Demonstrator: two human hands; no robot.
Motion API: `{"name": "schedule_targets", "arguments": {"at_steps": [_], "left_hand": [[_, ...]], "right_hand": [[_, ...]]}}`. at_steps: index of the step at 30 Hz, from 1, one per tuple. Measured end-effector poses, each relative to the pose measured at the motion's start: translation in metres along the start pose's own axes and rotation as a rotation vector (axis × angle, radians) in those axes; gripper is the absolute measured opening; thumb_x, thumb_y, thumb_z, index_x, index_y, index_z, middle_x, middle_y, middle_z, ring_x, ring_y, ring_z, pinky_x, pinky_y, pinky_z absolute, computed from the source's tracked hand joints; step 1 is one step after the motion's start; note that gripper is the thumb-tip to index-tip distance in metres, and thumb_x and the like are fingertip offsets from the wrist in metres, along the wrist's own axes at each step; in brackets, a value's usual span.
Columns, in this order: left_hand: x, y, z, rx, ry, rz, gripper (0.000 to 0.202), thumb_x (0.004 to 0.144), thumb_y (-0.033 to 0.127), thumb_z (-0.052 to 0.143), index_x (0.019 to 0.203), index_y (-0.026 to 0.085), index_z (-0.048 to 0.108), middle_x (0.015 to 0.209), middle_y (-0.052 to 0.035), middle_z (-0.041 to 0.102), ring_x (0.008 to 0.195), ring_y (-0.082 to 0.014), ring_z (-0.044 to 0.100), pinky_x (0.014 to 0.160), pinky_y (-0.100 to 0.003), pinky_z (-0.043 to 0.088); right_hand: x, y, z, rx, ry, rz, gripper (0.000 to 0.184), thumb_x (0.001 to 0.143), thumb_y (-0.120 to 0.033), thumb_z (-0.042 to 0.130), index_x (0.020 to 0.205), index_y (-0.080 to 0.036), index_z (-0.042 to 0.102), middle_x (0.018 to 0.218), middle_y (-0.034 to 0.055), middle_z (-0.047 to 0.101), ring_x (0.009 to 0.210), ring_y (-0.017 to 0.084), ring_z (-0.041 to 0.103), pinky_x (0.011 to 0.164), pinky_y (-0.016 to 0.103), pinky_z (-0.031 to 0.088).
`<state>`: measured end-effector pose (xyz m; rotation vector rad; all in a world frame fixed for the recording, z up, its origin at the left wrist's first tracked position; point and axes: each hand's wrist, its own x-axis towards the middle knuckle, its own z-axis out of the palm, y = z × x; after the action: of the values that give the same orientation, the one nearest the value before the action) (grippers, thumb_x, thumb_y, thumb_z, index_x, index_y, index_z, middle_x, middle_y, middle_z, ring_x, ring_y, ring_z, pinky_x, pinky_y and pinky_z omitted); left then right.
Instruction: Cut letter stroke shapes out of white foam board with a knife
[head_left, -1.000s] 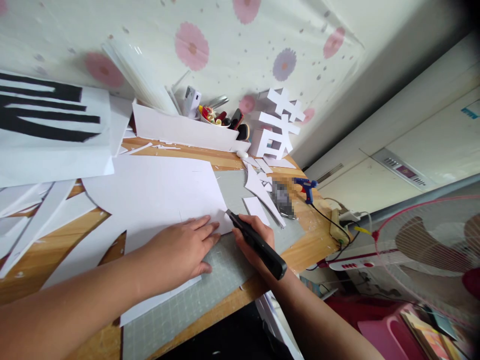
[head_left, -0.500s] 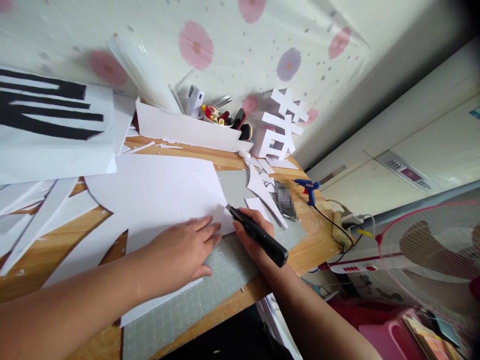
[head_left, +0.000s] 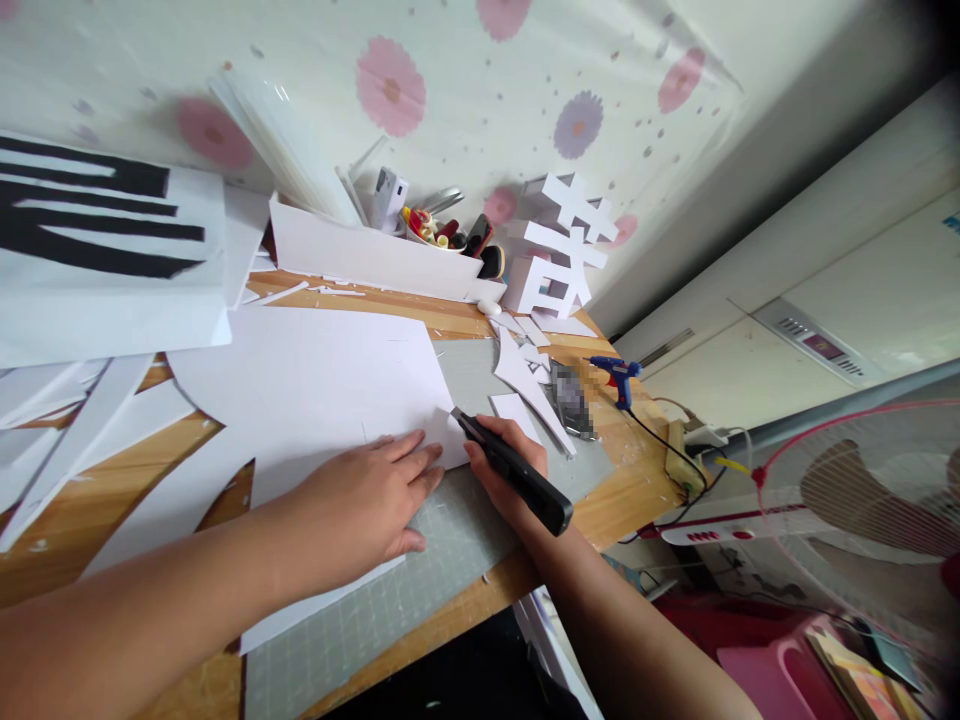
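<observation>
A large white board [head_left: 322, 380], cut with a curved left edge, lies partly over a grey cutting mat [head_left: 450, 540]. My left hand [head_left: 371, 500] rests flat on the board near its right end, fingers stretched out. Gripped in my right hand [head_left: 510, 470] is a black utility knife [head_left: 521, 475], held at a slant. The knife's tip meets the right edge of the board, just beyond my left fingertips. Faint pencil lines show on the board's surface.
White offcuts [head_left: 529, 385] and a blue glue gun [head_left: 619, 375] lie to the right. A white organizer box [head_left: 375, 250] and a white cut-out character [head_left: 562, 250] stand along the wall. At the left is a sheet with black strokes [head_left: 97, 220]. A fan [head_left: 862, 500] stands beyond the table's right edge.
Almost nothing differs. The rear end of the utility knife has shifted very slightly left; my left hand stays flat in the same place on the board.
</observation>
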<state>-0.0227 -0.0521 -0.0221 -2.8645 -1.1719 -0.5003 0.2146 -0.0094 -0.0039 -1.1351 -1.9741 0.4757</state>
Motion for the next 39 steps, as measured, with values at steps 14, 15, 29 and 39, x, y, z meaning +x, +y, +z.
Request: {"name": "schedule_targets", "arguments": {"at_steps": [14,15,29,39], "left_hand": [[0.001,-0.004,0.001,-0.044,-0.015,-0.011,0.059,0.092,0.052,0.082,0.139,0.018,0.073,0.151,-0.017,0.068,0.143,-0.0358,0.061,0.12,-0.044,0.046],[0.001,-0.004,0.001,-0.042,-0.022,-0.01,0.06,0.091,0.052,0.083,0.14,0.018,0.072,0.151,-0.0171,0.068,0.143,-0.0362,0.061,0.12,-0.044,0.046],[0.004,-0.001,-0.001,0.007,-0.04,-0.001,0.062,0.088,0.051,0.087,0.137,0.016,0.074,0.148,-0.0198,0.069,0.138,-0.0408,0.065,0.115,-0.05,0.051],[0.004,0.0,-0.003,0.016,-0.03,0.002,0.062,0.087,0.048,0.088,0.137,0.015,0.073,0.149,-0.0185,0.069,0.139,-0.039,0.064,0.116,-0.048,0.05]], "right_hand": [[-0.008,0.003,0.0,0.007,0.006,-0.048,0.018,0.093,-0.031,0.07,0.109,-0.025,0.072,0.086,0.0024,0.081,0.069,0.018,0.075,0.067,0.03,0.063],[-0.008,0.003,-0.001,0.008,0.007,-0.045,0.018,0.093,-0.031,0.07,0.109,-0.025,0.072,0.085,0.0022,0.081,0.068,0.018,0.075,0.066,0.03,0.062],[-0.01,-0.006,-0.01,-0.036,-0.031,-0.084,0.015,0.092,-0.029,0.069,0.106,-0.025,0.07,0.079,0.0012,0.078,0.063,0.017,0.072,0.061,0.028,0.059],[-0.016,-0.011,-0.02,-0.067,-0.052,-0.139,0.014,0.093,-0.025,0.068,0.107,-0.024,0.068,0.08,0.0017,0.077,0.063,0.017,0.071,0.06,0.027,0.058]]}}
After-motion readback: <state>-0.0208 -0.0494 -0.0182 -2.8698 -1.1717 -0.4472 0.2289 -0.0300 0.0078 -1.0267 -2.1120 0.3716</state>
